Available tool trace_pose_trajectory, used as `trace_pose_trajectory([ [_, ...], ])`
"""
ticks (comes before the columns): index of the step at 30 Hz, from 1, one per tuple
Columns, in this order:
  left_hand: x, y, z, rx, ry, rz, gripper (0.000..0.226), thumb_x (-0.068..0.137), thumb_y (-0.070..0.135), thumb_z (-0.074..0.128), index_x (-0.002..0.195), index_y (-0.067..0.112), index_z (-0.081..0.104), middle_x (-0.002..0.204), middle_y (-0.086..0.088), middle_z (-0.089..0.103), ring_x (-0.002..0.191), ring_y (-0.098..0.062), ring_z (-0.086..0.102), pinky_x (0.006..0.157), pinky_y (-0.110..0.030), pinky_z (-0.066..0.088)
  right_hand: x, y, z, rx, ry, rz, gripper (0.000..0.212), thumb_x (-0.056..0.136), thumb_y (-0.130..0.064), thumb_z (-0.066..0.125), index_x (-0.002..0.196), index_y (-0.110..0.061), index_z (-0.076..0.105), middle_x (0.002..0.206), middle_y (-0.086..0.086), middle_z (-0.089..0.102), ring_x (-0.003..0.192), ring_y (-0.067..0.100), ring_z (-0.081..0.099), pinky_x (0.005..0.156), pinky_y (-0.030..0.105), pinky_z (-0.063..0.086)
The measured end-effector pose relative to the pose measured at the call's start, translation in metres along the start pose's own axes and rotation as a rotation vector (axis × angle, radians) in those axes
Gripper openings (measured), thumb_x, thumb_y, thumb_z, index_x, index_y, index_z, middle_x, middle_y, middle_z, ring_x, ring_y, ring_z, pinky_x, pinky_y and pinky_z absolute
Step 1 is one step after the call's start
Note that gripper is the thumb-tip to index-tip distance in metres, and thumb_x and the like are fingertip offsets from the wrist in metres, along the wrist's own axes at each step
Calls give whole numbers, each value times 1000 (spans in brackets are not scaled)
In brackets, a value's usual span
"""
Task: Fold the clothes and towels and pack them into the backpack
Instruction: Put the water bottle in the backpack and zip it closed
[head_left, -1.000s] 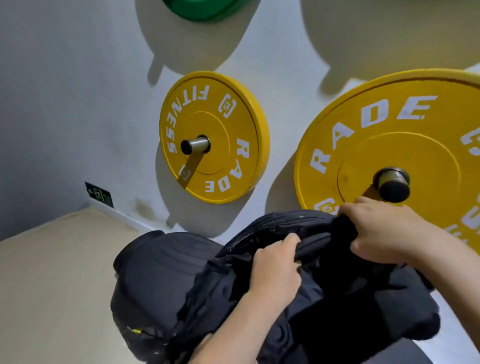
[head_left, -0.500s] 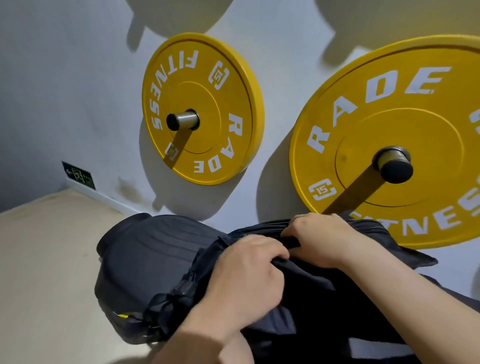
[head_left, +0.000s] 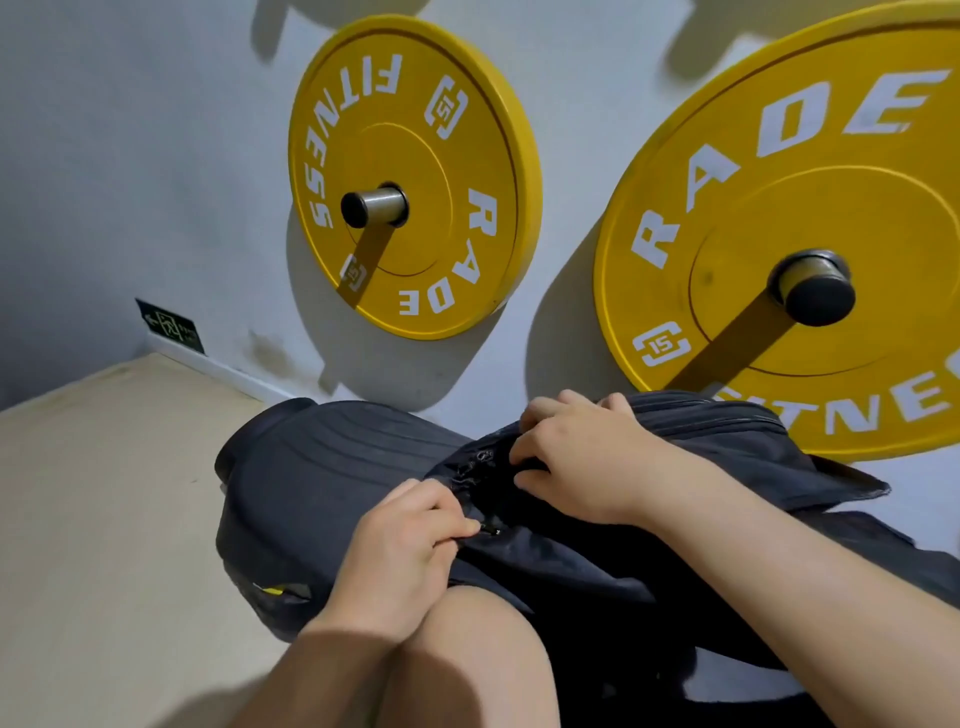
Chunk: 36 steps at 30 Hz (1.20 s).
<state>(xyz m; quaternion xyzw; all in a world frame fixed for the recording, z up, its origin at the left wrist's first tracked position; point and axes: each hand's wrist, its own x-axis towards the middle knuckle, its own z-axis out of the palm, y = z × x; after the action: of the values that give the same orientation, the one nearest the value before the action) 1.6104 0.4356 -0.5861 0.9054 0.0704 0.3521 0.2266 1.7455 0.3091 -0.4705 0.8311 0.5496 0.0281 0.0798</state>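
Our left hand (head_left: 410, 551) pinches the zipper pull (head_left: 488, 530) on the black backpack (head_left: 322, 478), right hand (head_left: 587, 457) curled into the fabric by the zip. It sits on the floor (head_left: 104, 519) against the wall (head_left: 130, 156), under the yellow plates (head_left: 410, 171).

The backpack (head_left: 322, 478) was matt dark ribbed cloth; the weight plates (head_left: 415, 176) smooth yellow, their pegs (head_left: 375, 205) brushed metal.

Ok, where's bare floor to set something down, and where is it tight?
Free: the beige floor left of the backpack, out to the baseboard. Crowded: the backpack's top, where the left hand pinches the zipper pull and the right hand grips its edge; the larger yellow weight plate hangs right behind.
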Motion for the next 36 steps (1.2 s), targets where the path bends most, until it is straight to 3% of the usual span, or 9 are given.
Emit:
trace_pose_trajectory([
  [4, -8, -2, 4, -63, 128, -87, 27, 59, -8, 57, 67, 16, 67, 73, 12, 47, 69, -7, 46, 60, -21, 39, 19, -23, -7, 10, -273, -31, 33, 95, -47, 43, 107, -26, 66, 106, -1, 55, 108, 24, 45, 86, 47, 31],
  [9, -16, -2, 10, -89, 234, -90, 33, 51, -11, 49, 64, 19, 56, 71, 10, 47, 67, -13, 46, 57, -29, 38, 39, -42, -8, 272, -504, -150, 35, 92, -37, 58, 115, -12, 66, 107, 4, 67, 95, 22, 59, 81, 31, 46],
  [11, -17, -3, 12, -98, 261, -153, 34, 52, -9, 48, 68, 21, 51, 71, 10, 46, 67, -12, 46, 57, -29, 39, 40, -42, -7, 363, -459, -109, 34, 84, -28, 70, 114, -12, 69, 105, 3, 70, 89, 18, 60, 82, 28, 48],
  [13, -17, -4, 14, -87, 258, -211, 33, 54, -5, 47, 71, 23, 48, 71, 12, 43, 65, -8, 43, 56, -25, 36, 40, -45, -4, 391, -373, -93, 22, 77, -21, 72, 95, -8, 72, 83, 8, 68, 73, 19, 57, 67, 28, 48],
  [18, -14, -3, 16, -51, 233, -290, 25, 58, 3, 48, 69, 24, 41, 67, 17, 36, 60, -8, 34, 53, -22, 30, 36, -63, -2, 107, -186, -87, 30, 72, -26, 70, 61, -12, 46, 57, 3, 45, 51, 20, 43, 48, 27, 34],
  [24, -13, -2, 12, 37, 99, -296, 33, 62, 3, 56, 85, 28, 56, 81, 18, 41, 71, -6, 43, 53, -26, 40, 35, -57, -12, 76, -184, -35, 13, 81, -17, 62, 73, -11, 54, 68, 6, 54, 68, 27, 52, 58, 27, 39],
  [28, -1, 1, -5, 311, 56, -150, 28, 53, -1, 68, 60, 18, 49, 70, 10, 39, 64, -12, 39, 42, -17, 8, 22, -61, -16, 193, -68, 29, 20, 80, -9, 54, 97, -9, 64, 95, 13, 66, 88, 32, 62, 71, 31, 49],
  [32, 8, 0, -16, 447, 21, -185, 25, 56, 7, 63, 69, 28, 70, 64, 6, 50, 56, -17, 56, 39, -24, 29, -12, -50, -35, 222, 52, 130, 23, 71, -12, 54, 90, -12, 67, 89, 12, 67, 85, 33, 63, 75, 34, 54],
  [36, 16, -10, -29, 493, -133, -593, 30, 80, 7, 47, 87, 30, 65, 88, 7, 52, 84, -23, 58, 66, -31, 47, -54, -9, -70, 227, 118, 283, 19, 68, -10, 52, 75, -18, 68, 80, 3, 69, 80, 24, 64, 69, 32, 54],
])
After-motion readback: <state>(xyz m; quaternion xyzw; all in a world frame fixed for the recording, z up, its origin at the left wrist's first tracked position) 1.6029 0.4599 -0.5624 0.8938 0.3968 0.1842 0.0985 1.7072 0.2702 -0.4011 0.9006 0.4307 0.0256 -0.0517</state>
